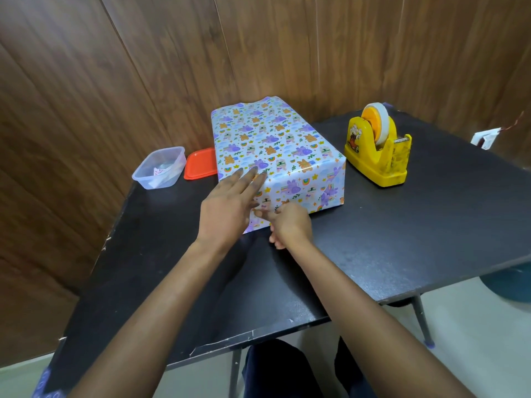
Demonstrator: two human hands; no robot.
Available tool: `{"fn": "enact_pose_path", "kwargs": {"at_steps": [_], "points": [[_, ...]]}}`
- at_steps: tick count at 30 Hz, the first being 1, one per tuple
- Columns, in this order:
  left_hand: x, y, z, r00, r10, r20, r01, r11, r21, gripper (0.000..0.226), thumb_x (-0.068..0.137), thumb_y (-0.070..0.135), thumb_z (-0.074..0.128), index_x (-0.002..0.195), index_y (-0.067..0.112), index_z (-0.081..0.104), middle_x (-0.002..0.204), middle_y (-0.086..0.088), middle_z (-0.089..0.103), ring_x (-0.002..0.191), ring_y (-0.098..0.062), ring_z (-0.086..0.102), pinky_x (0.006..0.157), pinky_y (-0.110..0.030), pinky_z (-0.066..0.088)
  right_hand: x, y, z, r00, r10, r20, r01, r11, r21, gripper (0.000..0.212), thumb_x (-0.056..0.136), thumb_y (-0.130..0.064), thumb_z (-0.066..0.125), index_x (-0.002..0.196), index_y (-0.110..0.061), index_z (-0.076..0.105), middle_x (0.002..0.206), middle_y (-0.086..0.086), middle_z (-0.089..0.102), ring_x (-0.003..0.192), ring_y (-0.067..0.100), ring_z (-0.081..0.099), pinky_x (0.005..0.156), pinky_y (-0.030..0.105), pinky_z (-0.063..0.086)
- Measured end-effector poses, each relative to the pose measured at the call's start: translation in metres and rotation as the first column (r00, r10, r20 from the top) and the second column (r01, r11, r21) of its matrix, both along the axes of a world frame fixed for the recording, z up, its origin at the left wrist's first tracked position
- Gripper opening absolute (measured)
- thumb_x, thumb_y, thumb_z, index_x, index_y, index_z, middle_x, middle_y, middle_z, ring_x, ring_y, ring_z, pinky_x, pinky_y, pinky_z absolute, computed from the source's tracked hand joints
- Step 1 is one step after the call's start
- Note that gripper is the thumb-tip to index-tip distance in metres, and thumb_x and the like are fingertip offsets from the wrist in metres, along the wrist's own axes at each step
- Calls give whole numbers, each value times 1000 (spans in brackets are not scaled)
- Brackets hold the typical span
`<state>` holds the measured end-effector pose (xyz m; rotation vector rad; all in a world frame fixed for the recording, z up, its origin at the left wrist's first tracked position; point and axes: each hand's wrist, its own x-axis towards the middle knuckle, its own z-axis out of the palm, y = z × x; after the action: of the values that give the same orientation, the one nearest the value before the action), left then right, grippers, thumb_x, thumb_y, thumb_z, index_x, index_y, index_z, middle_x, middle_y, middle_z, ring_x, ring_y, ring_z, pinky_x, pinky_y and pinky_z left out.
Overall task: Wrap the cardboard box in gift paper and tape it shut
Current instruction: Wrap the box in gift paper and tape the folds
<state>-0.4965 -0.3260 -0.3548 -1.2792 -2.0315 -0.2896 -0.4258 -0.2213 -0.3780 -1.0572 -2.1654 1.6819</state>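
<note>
The cardboard box (273, 145) lies in the middle of the black table, fully covered in pale gift paper printed with purple and orange animals. My left hand (230, 208) rests flat against its near left corner, fingers spread up onto the top edge. My right hand (287, 225) is at the near end face, thumb and forefinger pressing on the folded paper low on that face; whether a strip of tape is under them I cannot tell. A small paper flap (254, 225) sticks out at the bottom of that end.
A yellow tape dispenser (377, 147) with a roll of tape stands right of the box. Left of the box are a clear plastic tub (159, 168) and its red lid (201, 163). Wood-panel walls close in behind. The table's near edge (258, 334) is chipped.
</note>
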Motion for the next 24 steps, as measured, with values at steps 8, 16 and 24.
{"fn": "enact_pose_path", "kwargs": {"at_steps": [8, 16, 24], "points": [[-2, 1, -1, 1000, 1, -1, -1, 1000, -5, 58, 71, 6, 76, 126, 16, 60, 128, -2, 61, 111, -28, 62, 87, -37, 52, -5, 5, -8, 988, 43, 146, -93, 929, 358, 43, 83, -52, 61, 83, -9, 67, 69, 7, 68, 79, 20, 65, 69, 28, 45], [-2, 0, -2, 1000, 20, 18, -20, 1000, -8, 62, 67, 9, 81, 125, 18, 61, 127, 1, 61, 110, -25, 62, 85, -33, 53, -9, 7, -6, 972, 86, 218, -166, 910, 379, 31, 83, -41, 66, 77, -11, 62, 75, 9, 69, 75, 21, 66, 66, 27, 48], [-6, -7, 34, 729, -61, 682, -152, 957, 248, 39, 89, 37, 59, 127, 28, 57, 130, 18, 54, 114, -2, 52, 94, -17, 39, 34, 52, 54, 983, 66, -169, 16, 896, 445, 39, 89, -31, 59, 58, -9, 51, 57, 9, 61, 49, 12, 49, 53, 28, 31]]}}
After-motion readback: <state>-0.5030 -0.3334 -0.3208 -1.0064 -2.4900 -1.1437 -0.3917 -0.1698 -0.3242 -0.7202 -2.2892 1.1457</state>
